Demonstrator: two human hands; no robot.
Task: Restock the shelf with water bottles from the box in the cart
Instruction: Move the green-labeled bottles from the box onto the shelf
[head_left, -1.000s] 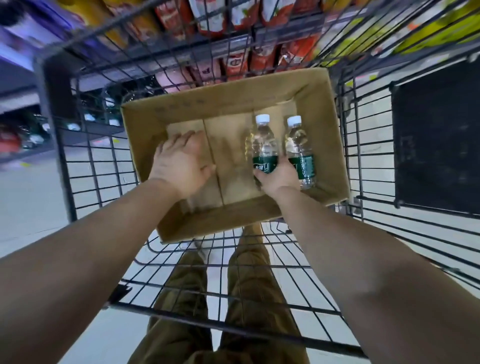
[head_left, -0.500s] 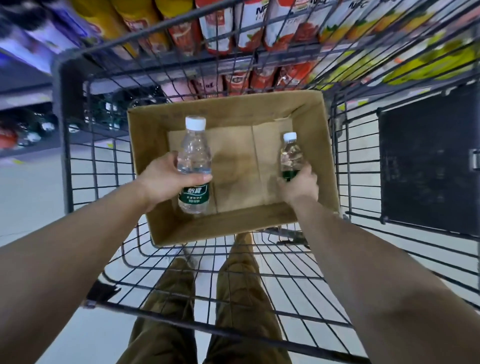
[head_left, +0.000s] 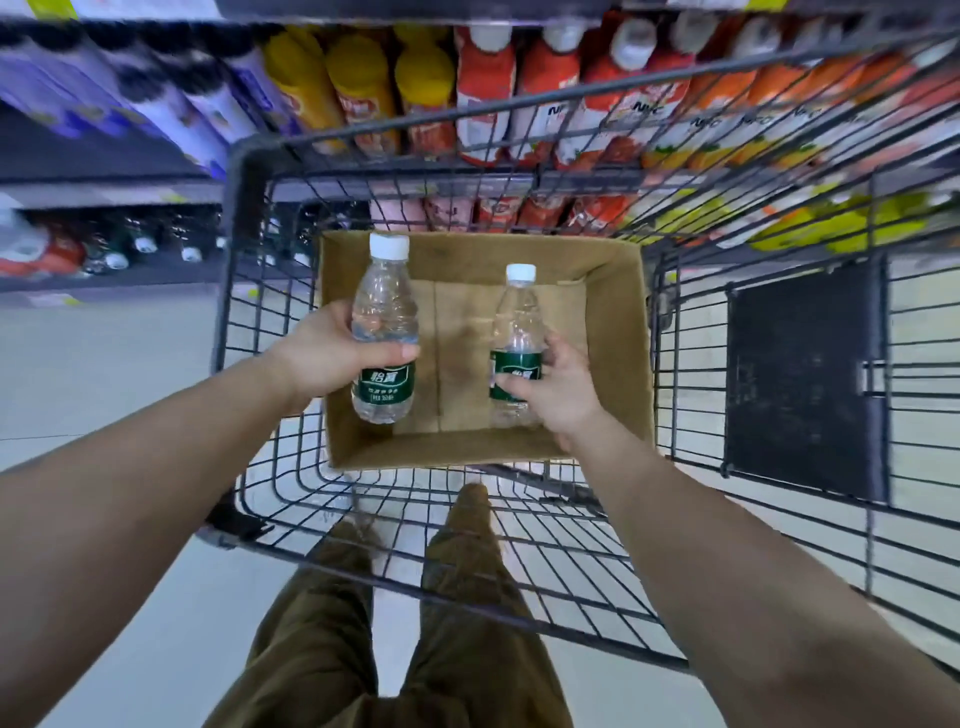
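Head view, restocking in progress. The left hand (head_left: 324, 356) is gripping one water bottle (head_left: 383, 332) around its middle, fingers wrapped just above the green label, and is holding it upright above the left wall of the cardboard box (head_left: 618, 332). The right hand (head_left: 558, 384) is curling thumb and fingers around the label of a second water bottle (head_left: 515, 338), also upright and raised over the box floor. A second earlier both bottles were standing together at the right of the box, with the left hand lying flat on the cardboard; half a second earlier the left bottle was already up while the right one was sitting low. The box, resting in the wire cart (head_left: 234, 249), is now showing no further bottles, suggesting these are the last. The shelf (head_left: 130, 192) beyond the cart is awaiting them; carrying both across appears to be the next step.
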